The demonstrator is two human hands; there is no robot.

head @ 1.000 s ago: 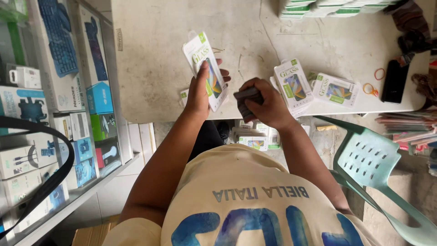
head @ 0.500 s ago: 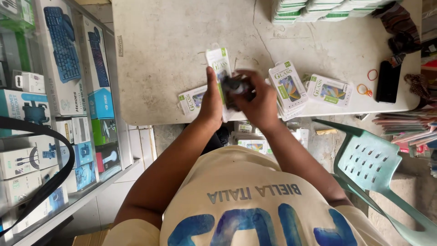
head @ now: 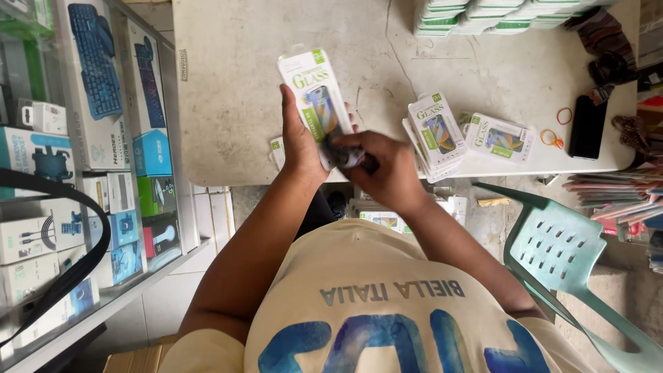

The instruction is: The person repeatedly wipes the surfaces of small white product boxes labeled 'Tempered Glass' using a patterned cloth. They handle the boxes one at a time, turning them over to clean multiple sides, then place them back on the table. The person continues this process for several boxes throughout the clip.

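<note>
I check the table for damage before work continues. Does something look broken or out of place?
Yes. The white table top has thin cracks and scratches near its far middle. The stack of boxes beside the right hand is fanned and overhangs the table's near edge. The left hand holds a flat package.

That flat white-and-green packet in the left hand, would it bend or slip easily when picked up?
The flat packet probably stays stiff: it stands straight above the left hand with no sag. It seems light, since it is thin and held from one end. Its glossy face may be slippery, though that is hard to tell.
</note>
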